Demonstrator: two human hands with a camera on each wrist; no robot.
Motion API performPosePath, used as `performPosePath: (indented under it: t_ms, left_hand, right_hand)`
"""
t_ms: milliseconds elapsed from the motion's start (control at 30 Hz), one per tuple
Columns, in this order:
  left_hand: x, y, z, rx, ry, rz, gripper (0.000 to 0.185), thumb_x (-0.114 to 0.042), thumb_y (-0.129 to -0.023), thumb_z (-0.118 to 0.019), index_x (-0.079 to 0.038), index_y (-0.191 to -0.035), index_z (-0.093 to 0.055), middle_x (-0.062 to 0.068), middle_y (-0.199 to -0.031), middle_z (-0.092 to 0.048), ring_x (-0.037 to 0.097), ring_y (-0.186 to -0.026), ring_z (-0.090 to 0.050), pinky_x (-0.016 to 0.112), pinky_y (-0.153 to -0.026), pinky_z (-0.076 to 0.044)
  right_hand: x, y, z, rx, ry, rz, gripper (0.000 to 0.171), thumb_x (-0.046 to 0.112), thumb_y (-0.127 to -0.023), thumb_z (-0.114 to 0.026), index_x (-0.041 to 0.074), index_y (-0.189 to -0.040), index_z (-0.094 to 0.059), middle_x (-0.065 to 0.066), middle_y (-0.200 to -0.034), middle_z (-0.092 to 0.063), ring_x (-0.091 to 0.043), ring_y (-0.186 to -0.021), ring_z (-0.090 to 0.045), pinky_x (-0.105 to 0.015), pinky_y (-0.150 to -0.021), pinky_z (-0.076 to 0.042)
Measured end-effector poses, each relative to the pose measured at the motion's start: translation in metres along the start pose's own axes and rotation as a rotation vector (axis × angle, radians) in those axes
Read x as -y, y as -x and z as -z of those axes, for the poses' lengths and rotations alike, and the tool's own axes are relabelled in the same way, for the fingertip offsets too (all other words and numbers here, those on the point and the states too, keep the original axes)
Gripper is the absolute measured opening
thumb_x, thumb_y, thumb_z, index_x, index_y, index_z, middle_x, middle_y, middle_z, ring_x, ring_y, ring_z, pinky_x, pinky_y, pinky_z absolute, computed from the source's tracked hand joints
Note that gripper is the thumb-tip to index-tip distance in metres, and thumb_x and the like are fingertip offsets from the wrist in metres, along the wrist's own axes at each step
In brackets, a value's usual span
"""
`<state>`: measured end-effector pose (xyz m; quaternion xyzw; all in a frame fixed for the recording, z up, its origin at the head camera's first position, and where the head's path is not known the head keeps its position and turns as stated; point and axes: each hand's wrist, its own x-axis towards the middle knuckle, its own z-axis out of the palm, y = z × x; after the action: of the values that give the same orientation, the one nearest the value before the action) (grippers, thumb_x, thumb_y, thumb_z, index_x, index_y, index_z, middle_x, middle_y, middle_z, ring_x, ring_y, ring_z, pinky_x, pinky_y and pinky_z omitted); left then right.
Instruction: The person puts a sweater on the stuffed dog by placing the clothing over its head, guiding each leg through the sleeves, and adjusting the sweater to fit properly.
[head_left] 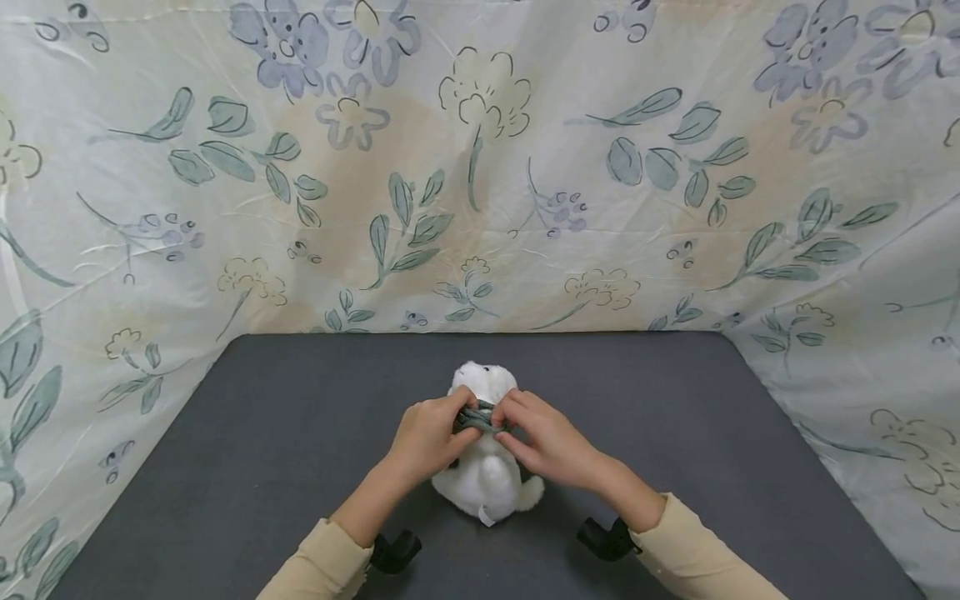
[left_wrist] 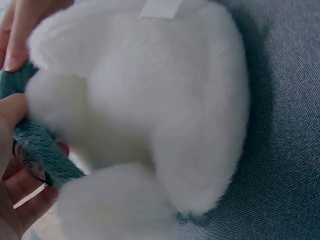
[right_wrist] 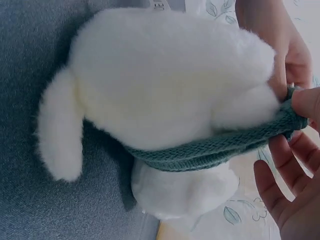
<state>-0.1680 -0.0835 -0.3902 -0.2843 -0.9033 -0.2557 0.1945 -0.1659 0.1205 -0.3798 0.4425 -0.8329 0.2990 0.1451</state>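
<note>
Plush (head_left: 486, 483) on table (head_left: 300, 417); left hand (head_left: 429, 429), right hand (head_left: 553, 440) both pinching knit (head_left: 480, 419) at its neck; adjusting it seems the step; next move likely calls for an even tug.

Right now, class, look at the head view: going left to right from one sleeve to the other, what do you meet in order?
Left sleeve → left fingers → green knitted band → right fingers → right sleeve.

Wrist views near plush (left_wrist: 137, 105), apparently sideways
</note>
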Motion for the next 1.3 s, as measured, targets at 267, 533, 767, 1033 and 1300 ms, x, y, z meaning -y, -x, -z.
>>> performPosePath:
  t_ms: [267, 533, 767, 1033, 1300]
  left_hand:
    - [-0.001, -0.001, -0.004, -0.029, 0.024, -0.02, 0.017, -0.025, -0.082, -0.07, -0.018, -0.092, -0.058, -0.007, -0.069, -0.059, 0.002, -0.053, -0.047, 0.018, -0.049, -0.036]
    - [0.0, 0.003, 0.002, 0.108, 0.108, -0.024, 0.039, -0.032, -0.075, -0.076, -0.017, -0.106, -0.058, -0.005, -0.091, -0.063, 0.005, -0.073, -0.057, 0.021, -0.061, -0.047]
    - [-0.001, 0.002, -0.001, 0.046, 0.041, 0.048, 0.041, -0.034, -0.07, -0.08, -0.017, -0.098, -0.056, -0.005, -0.074, -0.062, 0.004, -0.058, -0.053, 0.019, -0.051, -0.04]
    - [-0.003, -0.004, -0.007, -0.031, -0.033, 0.115, 0.032, -0.026, -0.072, -0.078, -0.017, -0.096, -0.059, -0.009, -0.055, -0.047, 0.002, -0.041, -0.033, 0.019, -0.041, -0.027]
    - [-0.006, -0.006, -0.008, -0.023, -0.019, 0.122, 0.033, -0.009, -0.069, -0.074, -0.017, -0.1, -0.062, -0.008, -0.056, -0.047, 0.004, -0.043, -0.032, 0.02, -0.041, -0.026]
  right_hand:
    - [-0.005, 0.002, -0.001, -0.031, 0.005, -0.044, 0.014, 0.012, -0.087, -0.064, 0.018, -0.092, -0.052, 0.009, -0.094, -0.052, -0.006, -0.086, -0.05, -0.025, -0.073, -0.046]
    - [-0.006, 0.003, 0.0, -0.062, 0.013, -0.072, 0.017, 0.009, -0.085, -0.065, 0.017, -0.095, -0.053, 0.008, -0.093, -0.052, -0.008, -0.087, -0.051, -0.027, -0.074, -0.047]
    - [-0.003, 0.002, 0.001, -0.065, 0.034, -0.024, 0.017, 0.011, -0.084, -0.067, 0.016, -0.092, -0.053, 0.008, -0.091, -0.052, -0.008, -0.083, -0.05, -0.023, -0.071, -0.045]
    - [-0.003, 0.006, -0.002, -0.042, 0.07, 0.043, 0.018, 0.011, -0.082, -0.069, 0.017, -0.09, -0.054, 0.009, -0.088, -0.052, -0.007, -0.079, -0.049, -0.018, -0.068, -0.044]
    - [-0.002, 0.008, -0.001, -0.126, 0.064, -0.033, 0.014, 0.009, -0.083, -0.068, 0.017, -0.089, -0.057, 0.01, -0.08, -0.057, 0.0, -0.073, -0.053, -0.016, -0.061, -0.045]
